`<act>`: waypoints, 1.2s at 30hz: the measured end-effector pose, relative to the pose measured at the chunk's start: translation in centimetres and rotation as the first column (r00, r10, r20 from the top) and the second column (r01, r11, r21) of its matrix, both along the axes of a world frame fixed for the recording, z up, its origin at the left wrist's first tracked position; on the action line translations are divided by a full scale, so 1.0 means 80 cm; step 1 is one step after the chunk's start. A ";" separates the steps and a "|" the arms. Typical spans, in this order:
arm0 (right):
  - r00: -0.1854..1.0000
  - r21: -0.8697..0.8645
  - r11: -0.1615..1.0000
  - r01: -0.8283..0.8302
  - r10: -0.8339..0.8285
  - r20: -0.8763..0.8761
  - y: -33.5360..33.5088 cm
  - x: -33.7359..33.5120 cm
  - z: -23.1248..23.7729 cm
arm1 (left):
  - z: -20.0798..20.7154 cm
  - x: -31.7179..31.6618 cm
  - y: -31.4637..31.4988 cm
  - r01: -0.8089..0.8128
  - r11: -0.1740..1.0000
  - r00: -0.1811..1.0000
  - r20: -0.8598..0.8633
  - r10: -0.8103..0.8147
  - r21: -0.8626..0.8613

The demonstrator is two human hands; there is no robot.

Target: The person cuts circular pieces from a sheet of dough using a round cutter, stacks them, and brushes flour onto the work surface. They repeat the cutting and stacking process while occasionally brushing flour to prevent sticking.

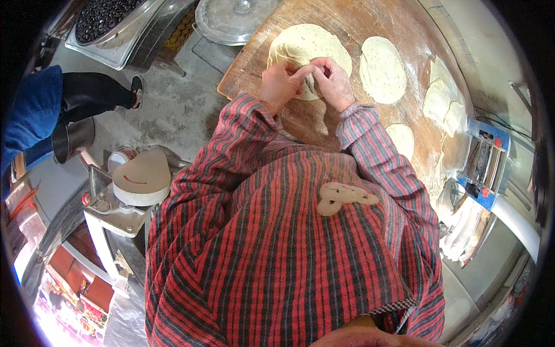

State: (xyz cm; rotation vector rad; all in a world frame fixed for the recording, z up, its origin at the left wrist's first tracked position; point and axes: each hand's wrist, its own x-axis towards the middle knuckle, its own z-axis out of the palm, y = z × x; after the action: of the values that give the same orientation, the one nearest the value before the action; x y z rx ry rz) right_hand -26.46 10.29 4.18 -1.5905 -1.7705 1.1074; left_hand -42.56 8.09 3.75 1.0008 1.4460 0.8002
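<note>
Apparently mid-fold: left hand (281, 84) and right hand (334, 81) meet at the near part of the dough sheet (315, 40), which lies on the wooden board (248, 69) ahead of the body. Fingers narrow, pinching dough; exact fingertip contact partly hidden. Next move likely calls for light, even tension, since thin dough could tear. Pose: forearms reach forward, hands angled inward, thumbs close together.

PLACE: I work in what appears to be a food-making workshop or commercial kitchen | UPPER CENTRE: floured wooden board (253, 65) carrying several flat dough rounds (383, 69) | RIGHT: blue-and-metal machine (488, 159) | UPPER LEFT: large steel container (117, 51) of dark, bean-like pieces (104, 20); concrete floor (179, 95)
</note>
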 end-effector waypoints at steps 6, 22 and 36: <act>0.998 -0.058 0.998 0.005 -0.008 -0.055 0.003 0.002 -0.003 | 0.001 -0.006 -0.001 -0.063 0.998 0.985 0.160 0.060 0.017; 0.912 -0.221 0.926 0.307 -0.353 -0.210 0.016 0.011 -0.002 | -0.001 -0.024 -0.005 -0.002 0.997 0.971 0.238 0.020 -0.078; 0.527 -0.546 0.791 0.275 -0.599 -0.602 0.059 0.054 0.018 | 0.001 -0.022 -0.002 -0.010 1.000 0.988 0.156 0.012 -0.012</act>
State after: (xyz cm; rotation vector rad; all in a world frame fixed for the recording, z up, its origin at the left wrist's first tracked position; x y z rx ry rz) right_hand -22.14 15.03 5.64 -1.3390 -0.5364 1.5917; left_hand -44.32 7.97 3.86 0.9018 1.3211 0.8583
